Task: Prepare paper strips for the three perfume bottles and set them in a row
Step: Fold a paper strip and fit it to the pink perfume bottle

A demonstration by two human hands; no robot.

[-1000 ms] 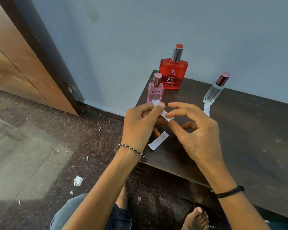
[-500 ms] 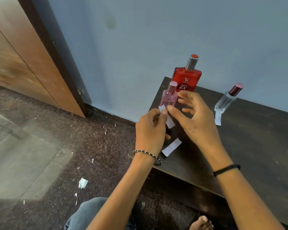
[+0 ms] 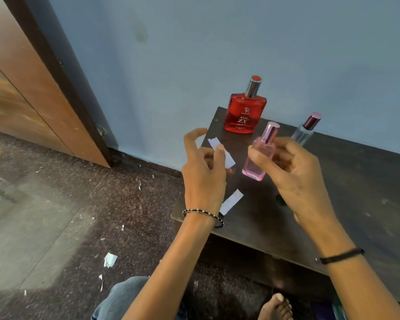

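Right hand (image 3: 296, 179) grip holds pink bottle (image 3: 259, 158) lifted; left hand (image 3: 203, 172) grip pinches paper strip (image 3: 222, 153) just beside.

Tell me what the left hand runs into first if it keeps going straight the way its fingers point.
Probably the wall: the left hand, pinching a paper strip, points up and away past the table's left edge. Depth is unclear.

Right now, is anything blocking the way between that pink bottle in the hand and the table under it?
Nothing visible does. The right hand holds the pink bottle tilted above a bare patch of table. The loose paper strip lies nearer, off to the left, and the red bottle stands behind.
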